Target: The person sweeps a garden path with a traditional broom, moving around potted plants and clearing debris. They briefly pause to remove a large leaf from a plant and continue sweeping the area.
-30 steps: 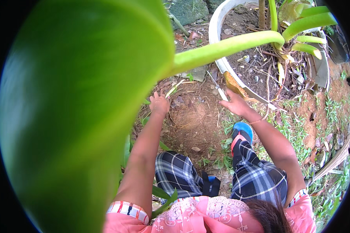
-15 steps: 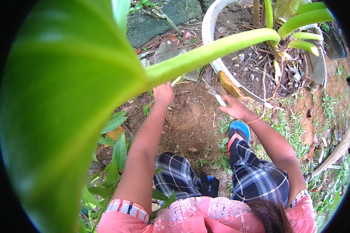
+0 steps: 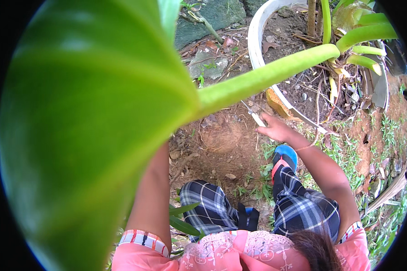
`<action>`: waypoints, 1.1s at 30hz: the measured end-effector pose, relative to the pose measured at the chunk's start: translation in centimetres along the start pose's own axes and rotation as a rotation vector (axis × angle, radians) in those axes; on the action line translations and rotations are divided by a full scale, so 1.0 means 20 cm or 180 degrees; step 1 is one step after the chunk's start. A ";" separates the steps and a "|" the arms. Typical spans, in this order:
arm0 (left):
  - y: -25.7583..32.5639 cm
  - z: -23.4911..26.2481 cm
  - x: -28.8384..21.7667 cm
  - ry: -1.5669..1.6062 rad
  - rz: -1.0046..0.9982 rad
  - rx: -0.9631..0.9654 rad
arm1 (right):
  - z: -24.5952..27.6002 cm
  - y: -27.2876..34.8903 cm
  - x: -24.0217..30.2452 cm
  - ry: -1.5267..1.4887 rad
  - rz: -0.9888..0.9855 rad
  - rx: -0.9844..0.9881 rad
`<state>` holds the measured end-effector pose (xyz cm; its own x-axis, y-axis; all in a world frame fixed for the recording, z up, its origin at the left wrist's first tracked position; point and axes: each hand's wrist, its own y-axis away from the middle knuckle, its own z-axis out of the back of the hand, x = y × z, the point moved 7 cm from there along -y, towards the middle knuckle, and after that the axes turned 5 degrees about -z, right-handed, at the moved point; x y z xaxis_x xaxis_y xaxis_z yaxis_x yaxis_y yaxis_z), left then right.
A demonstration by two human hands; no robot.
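Note:
My right hand [image 3: 277, 128] is closed around the white handle of a knife [image 3: 258, 119]. Its thin blade points up and left, over the bare soil beside the pot. A huge green leaf [image 3: 95, 117] fills the left side, its thick stalk [image 3: 271, 79] running to the potted plant. Behind this leaf my left hand is hidden; only the forearm [image 3: 153, 198] comes out below it. A round white pot [image 3: 256, 43] with a broken rim stands just beyond my right hand.
A yellowish-brown chunk [image 3: 278, 103] leans against the pot's outer side. Large grey-green stones [image 3: 210, 20] lie at the back. My blue sandal [image 3: 285, 156] rests on patchy grass at right. Leafy stems [image 3: 185, 224] grow by my left leg.
My left hand has gone out of sight behind the big leaf, which now reaches farther right across the view. My right hand keeps its hold on the knife, near the same place.

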<state>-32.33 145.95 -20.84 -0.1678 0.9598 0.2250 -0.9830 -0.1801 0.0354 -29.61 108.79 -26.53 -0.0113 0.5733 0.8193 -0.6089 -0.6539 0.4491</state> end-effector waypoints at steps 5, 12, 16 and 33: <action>0.03 0.11 -0.04 0.0513 -0.0594 -0.0509 | -0.03 -0.03 0.05 -0.0065 -0.0068 0.0194; 0.16 0.12 0.07 0.1183 0.0275 -0.0882 | -0.04 -0.04 0.10 -0.0066 -0.0107 0.0193; 0.29 0.18 0.20 0.0965 0.1049 -0.1082 | -0.05 -0.05 0.11 -0.0024 -0.0061 0.0193; -0.01 0.59 0.05 0.1590 0.1008 -0.1333 | -0.06 -0.07 0.04 -0.0058 0.0190 -0.0125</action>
<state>-31.40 144.34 -9.20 -0.3649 0.8770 -0.3126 -0.8109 -0.4643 -0.3562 -29.61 110.75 -26.96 -0.0342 0.5245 0.8507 -0.6383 -0.6664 0.3853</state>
